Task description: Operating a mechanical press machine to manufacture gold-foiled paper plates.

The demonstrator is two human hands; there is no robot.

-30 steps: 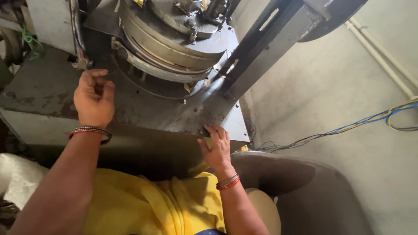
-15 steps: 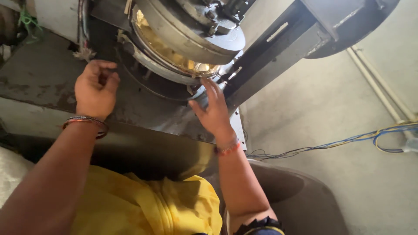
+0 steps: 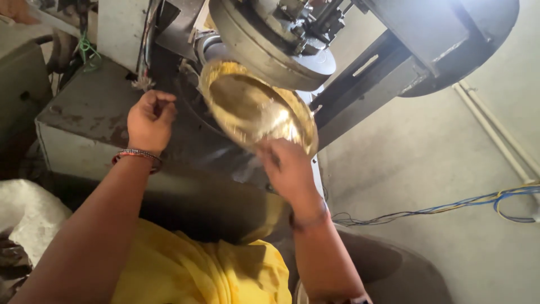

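Grey concrete flooring is spreading out to the right of a grimy metal tabletop that is carrying a heavy press. At the far left, a white sack is lying beside the person's yellow clothing. Moving rightward, the left hand is resting on the tabletop with its fingers curled into a loose fist, gripping nothing that can be made out. Next to it, a shiny golden plate is tilting just under the round steel die of the press, apart from the tabletop. The right hand is pinching the plate's lower rim, fingers closed on its edge. Doing this well is probably a matter of keeping the grip on the rim only, sliding the plate out level so it is not scraping the die, and holding the left hand well clear of the press. Farther right, the dark slanted frame is leaning away, and blue and yellow wires are trailing across the floor.
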